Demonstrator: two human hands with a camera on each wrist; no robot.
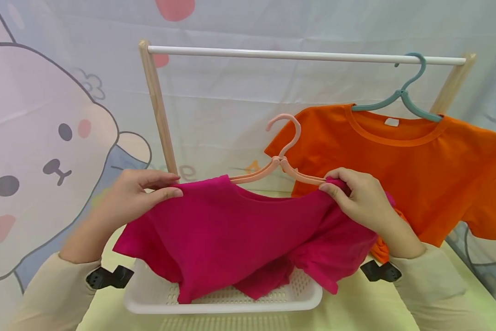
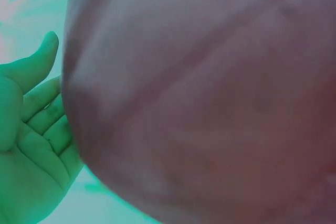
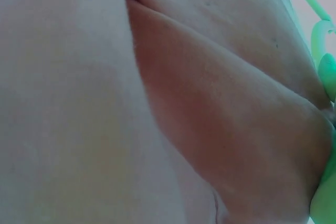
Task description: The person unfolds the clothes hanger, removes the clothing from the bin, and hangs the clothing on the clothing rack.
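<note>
A magenta T-shirt (image 1: pixel 231 234) hangs on a pink hanger (image 1: pixel 289 138), whose hook and upper arms rise out of the neckline. At the shirt's left shoulder is my left hand (image 1: pixel 142 193), thumb and fingers apart at the fabric edge; in the left wrist view its fingers go behind the cloth and the thumb stands straight. My right hand (image 1: pixel 361 197) pinches the right shoulder between thumb and fingers, over the hanger's end. Cloth fills most of the right wrist view, with only a bit of that hand at the edge.
Behind stands a rack with a white rod (image 1: pixel 272 54) and wooden posts. An orange T-shirt (image 1: pixel 413 174) hangs from it at the right on a teal hanger (image 1: pixel 417 76). Below the magenta shirt, a white perforated basket (image 1: pixel 231 308) sits on the pale yellow table (image 1: pixel 343 308).
</note>
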